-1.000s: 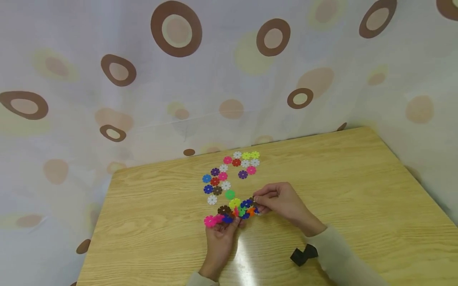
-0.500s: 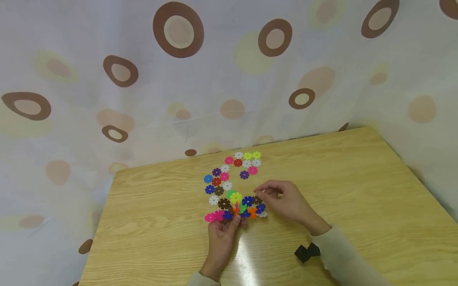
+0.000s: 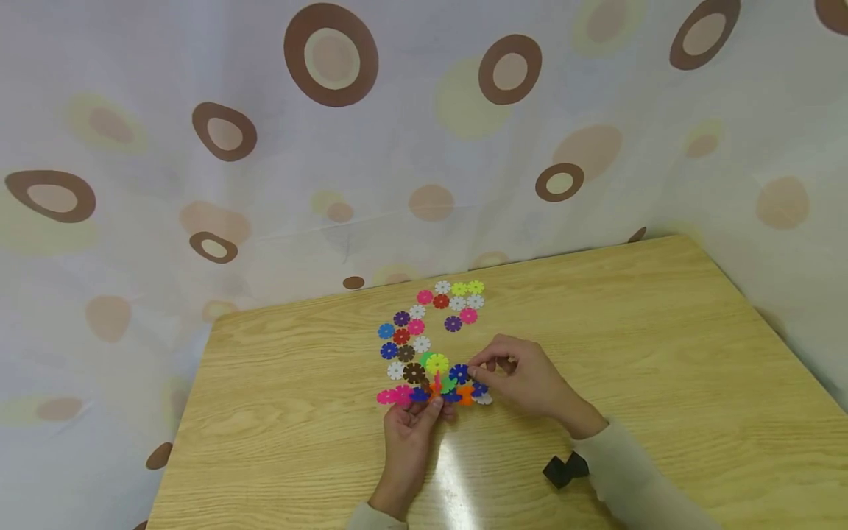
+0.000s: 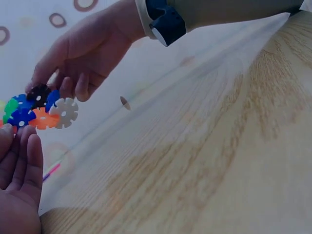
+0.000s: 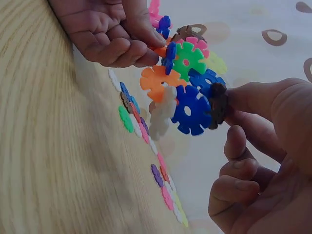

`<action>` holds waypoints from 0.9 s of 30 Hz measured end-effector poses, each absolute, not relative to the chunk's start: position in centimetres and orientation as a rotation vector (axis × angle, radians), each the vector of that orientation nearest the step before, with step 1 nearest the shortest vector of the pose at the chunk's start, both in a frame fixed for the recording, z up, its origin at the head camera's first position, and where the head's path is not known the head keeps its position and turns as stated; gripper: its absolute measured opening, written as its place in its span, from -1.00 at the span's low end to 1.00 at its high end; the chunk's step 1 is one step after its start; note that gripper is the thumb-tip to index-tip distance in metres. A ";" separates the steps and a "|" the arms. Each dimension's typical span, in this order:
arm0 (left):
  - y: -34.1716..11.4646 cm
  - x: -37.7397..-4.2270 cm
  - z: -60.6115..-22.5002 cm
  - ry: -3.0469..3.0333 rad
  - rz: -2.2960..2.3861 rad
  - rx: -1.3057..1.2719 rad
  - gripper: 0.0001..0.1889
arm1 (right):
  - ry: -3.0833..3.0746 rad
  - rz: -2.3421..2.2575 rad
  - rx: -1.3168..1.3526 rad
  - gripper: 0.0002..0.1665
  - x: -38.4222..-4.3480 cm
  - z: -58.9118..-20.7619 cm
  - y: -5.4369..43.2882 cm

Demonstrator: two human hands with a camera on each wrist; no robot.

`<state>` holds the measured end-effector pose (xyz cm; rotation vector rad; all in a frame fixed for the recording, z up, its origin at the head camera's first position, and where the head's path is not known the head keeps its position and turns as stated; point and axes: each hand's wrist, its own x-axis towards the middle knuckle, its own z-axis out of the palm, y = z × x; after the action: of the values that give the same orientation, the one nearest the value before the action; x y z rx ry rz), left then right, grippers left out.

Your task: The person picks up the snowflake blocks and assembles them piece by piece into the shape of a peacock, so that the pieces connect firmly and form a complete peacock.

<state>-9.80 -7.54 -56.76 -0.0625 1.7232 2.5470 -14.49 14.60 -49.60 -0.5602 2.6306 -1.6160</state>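
In the head view my left hand holds a built-up cluster of interlocking snowflake discs above the table, thumb on an orange disc near its middle. Pink, blue, brown, yellow, green, orange and white discs make up the cluster. At its right end my right hand pinches a dark brown disc between thumb and forefinger, as the right wrist view shows. That brown disc adjoins a blue disc, with a white disc beside it. The right hand's other fingers are curled without touching the cluster.
Several loose discs lie flat on the wooden table beyond the hands, in a curved group reaching toward the back edge. A black angular object is by the right sleeve. A patterned curtain stands behind the table.
Half a second ago my right hand was drawn slightly off the brown disc; now it is back on it, a little lower. The cluster has tilted slightly in my left hand.
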 end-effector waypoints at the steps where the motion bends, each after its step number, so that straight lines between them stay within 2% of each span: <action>1: -7.5 -9.8 -56.7 1.721 2.551 -0.060 -0.94 | 2.624 -1.610 -0.539 -0.92 -14.7 -49.6 14.8; 7: -7.5 -9.9 -56.6 1.678 2.578 -0.049 -0.97 | 2.707 -1.541 -0.436 -0.77 -17.6 -50.6 16.0; 13: -7.8 -9.9 -56.5 1.605 2.590 -0.064 -0.92 | 2.772 -1.203 -0.490 -0.40 -21.1 -52.7 15.5; 15: -7.9 -9.8 -56.5 1.583 2.594 -0.060 -0.91 | 2.804 -1.083 -0.480 -0.36 -21.8 -53.0 15.2; 19: -7.8 -9.9 -56.5 1.541 2.607 -0.039 -0.86 | 2.875 -0.956 -0.415 -0.48 -22.2 -52.8 14.7; 24: -7.8 -9.9 -56.5 1.532 2.614 -0.035 -0.85 | 2.920 -0.954 -0.388 -0.85 -21.6 -52.2 14.7; 27: -7.9 -9.8 -56.5 1.540 2.625 -0.045 -0.85 | 2.866 -0.989 -0.375 -0.92 -20.7 -51.8 14.9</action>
<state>-9.84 -7.85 -56.55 -0.0445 1.5404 2.6251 -20.73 14.92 -51.78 -0.3752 2.8662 -0.9889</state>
